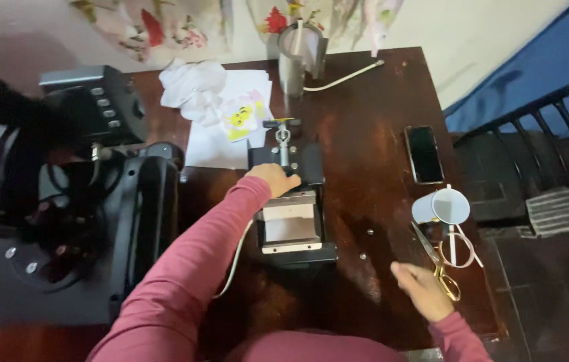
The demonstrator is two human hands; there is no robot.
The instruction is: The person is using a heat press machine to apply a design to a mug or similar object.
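My left hand (273, 179) rests on top of a small black press (291, 221) in the middle of the dark wooden table (365, 134), fingers curled over its upper part just below the screw handle (283, 134). Whether it grips or only presses, I cannot tell. My right hand (421, 289) hovers low at the table's near right, fingers loosely apart, holding nothing. It is closest to gold-handled scissors (440, 265). Just beyond them lies a white mug (442, 208) on its side. Both arms wear pink sleeves.
A large black heat-press machine (90, 201) fills the left side. White papers with a printed sticker sheet (227, 114) and crumpled cloth lie at the back. A metal cylinder attachment (298, 57) stands at the far edge. A dark phone (423, 154) lies right. A black chair (532, 161) stands beside the table.
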